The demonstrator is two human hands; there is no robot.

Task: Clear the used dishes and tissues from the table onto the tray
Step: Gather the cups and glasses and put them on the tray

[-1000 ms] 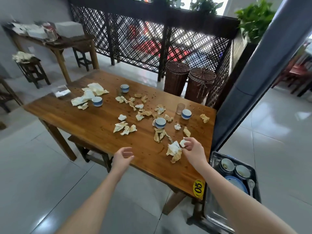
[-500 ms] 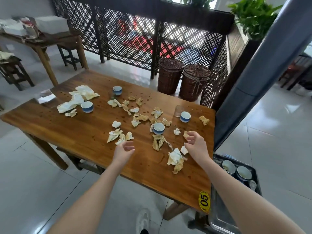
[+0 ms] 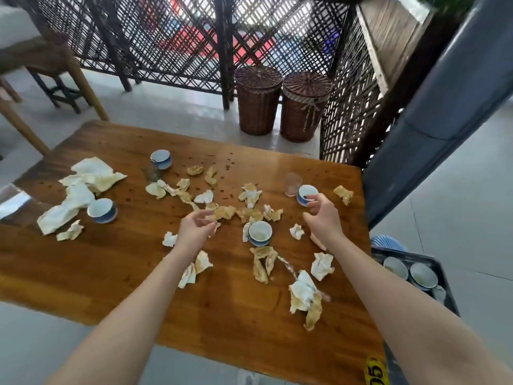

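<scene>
1. Left risk: the left hand [image 3: 194, 232] hovers beside stained tissues [image 3: 224, 212] near the middle of the table [image 3: 97, 273]. A loose grab would likely scatter the light scraps or push some off the edge.
2. Middle risk: the centre cup [image 3: 259, 233] stands at 3 o'clock of that hand. A sweeping wrist could tip it.
3. Right risk: the right cup [image 3: 305, 194], at the table's 2 o'clock, stands just beside a glass [image 3: 292, 184] at its 10 o'clock. A careless lift could knock the glass over.
4. Left hand: the palm is turned inward, the fingers are loosely curled, and it holds nothing.
5. Right hand [image 3: 323, 218]: the arm is stretched out and the fingers are spread wide. The fingertips touch the right cup's near side but are not yet round it.
6. The tray [image 3: 408, 253], holding bowls [image 3: 423, 275], sits off the table at 4 o'clock.
</scene>
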